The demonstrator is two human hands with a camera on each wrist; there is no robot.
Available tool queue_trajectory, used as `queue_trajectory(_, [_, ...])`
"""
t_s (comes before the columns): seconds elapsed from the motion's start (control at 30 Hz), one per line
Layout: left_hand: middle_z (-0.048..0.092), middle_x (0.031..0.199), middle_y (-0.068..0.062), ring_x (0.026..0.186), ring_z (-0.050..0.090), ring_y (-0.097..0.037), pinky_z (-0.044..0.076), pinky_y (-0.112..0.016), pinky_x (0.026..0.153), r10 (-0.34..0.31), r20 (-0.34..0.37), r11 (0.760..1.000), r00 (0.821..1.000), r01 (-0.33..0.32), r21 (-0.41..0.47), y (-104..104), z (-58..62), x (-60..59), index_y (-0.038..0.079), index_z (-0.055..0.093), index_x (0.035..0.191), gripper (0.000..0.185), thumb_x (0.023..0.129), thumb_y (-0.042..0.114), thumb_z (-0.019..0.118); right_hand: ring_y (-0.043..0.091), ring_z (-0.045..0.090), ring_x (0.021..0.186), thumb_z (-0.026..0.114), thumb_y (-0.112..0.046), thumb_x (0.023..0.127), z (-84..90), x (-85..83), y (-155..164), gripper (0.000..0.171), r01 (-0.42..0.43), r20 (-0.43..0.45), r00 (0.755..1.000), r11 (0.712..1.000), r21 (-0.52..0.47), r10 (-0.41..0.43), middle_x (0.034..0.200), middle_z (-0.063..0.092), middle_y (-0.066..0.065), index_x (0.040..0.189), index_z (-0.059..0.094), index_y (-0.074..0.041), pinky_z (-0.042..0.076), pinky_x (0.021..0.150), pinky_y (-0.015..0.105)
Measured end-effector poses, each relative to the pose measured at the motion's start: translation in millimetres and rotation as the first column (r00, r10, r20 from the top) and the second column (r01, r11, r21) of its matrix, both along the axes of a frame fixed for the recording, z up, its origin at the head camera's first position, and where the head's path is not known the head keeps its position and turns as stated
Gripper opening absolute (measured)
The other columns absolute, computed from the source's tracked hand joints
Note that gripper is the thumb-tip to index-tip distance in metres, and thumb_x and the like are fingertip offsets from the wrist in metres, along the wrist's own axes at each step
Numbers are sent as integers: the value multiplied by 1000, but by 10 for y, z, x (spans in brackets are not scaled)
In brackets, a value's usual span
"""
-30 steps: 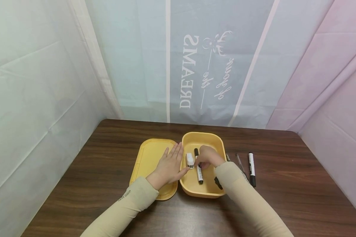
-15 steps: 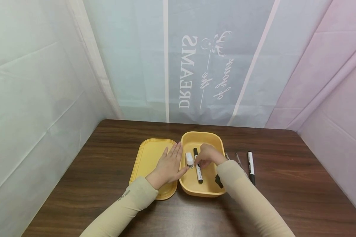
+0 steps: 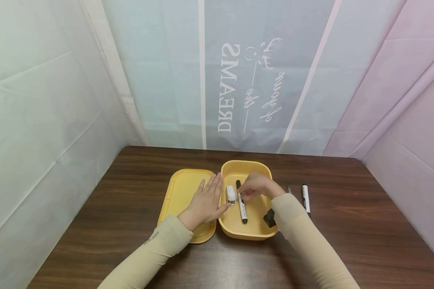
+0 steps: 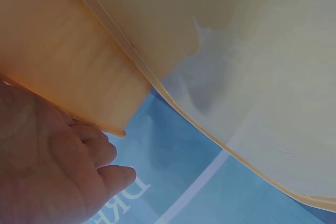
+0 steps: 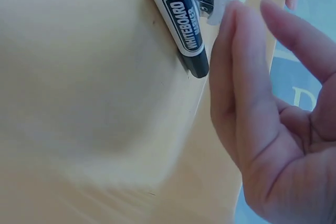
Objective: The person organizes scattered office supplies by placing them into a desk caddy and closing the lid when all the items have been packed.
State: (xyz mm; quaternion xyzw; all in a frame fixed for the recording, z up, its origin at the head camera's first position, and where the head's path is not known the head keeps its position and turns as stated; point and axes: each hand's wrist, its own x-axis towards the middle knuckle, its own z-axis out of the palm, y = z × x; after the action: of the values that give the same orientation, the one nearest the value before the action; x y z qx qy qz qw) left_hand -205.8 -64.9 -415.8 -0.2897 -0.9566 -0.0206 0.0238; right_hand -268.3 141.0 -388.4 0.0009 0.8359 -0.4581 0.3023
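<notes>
My right hand [image 3: 256, 186] hovers over the inside of a yellow box [image 3: 248, 237], beside a whiteboard marker [image 3: 242, 208] lying lengthwise in it. In the right wrist view the thumb and fingers stand apart with nothing between them, and the white-and-black marker [image 5: 181, 17] lies beside the fingertips. Left of the marker, in the box, is a small white item with a metal end [image 3: 230, 194], resembling a mini stapler. My left hand [image 3: 204, 200], fingers straight, lies over the yellow lid [image 3: 179, 196] with its fingertips against the box's left side.
A small black object [image 3: 270, 218] sits in the box's near right corner. On the dark wooden table [image 3: 351, 208], right of the box, lie another marker [image 3: 306, 197] and a thin pen [image 3: 288, 189], partly hidden by the right sleeve. Cloth hangs [image 3: 159, 80] around the table.
My right hand has drawn a little to the right, off the marker, and its fingers have spread. More of the black object shows. My left hand and the box stay put.
</notes>
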Motion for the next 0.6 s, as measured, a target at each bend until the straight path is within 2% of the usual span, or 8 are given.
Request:
queue_trajectory(0.17, [14,155,-19,142,14,-30,16,-49,112,4,1,1000,1000,-4,-1,-4,-14,9,-6,20,147,80,96,54,33,11,62,55,63,-4,87,-30,-22,70,24,11,61,998,985,-174,-1,65,65,7,94,63,18,53,57,22])
queue_trajectory(0.37, [15,154,-19,142,15,-31,17,-49,112,-1,-13,1000,1000,1,1,-13,-56,18,-6,20,147,80,96,54,35,11,66,64,57,-2,90,-24,-13,121,34,45,126,992,945,-325,-4,73,68,8,112,52,24,55,66,24])
queue_trajectory(0.53, [14,154,-19,142,15,-30,17,-49,112,-3,-26,1000,1000,3,-6,-19,-95,27,-6,20,147,80,96,54,34,12,67,70,55,-3,92,-32,-16,142,36,82,161,987,915,-394,-19,79,69,8,118,49,22,54,70,23])
queue_trajectory(0.6, [13,155,-19,142,15,-30,16,-49,112,-3,-29,1000,1000,2,-11,-22,-106,33,-5,19,148,80,96,54,34,12,67,72,54,-2,93,-18,-7,154,32,94,162,986,903,-418,-28,80,69,8,115,52,20,54,71,22])
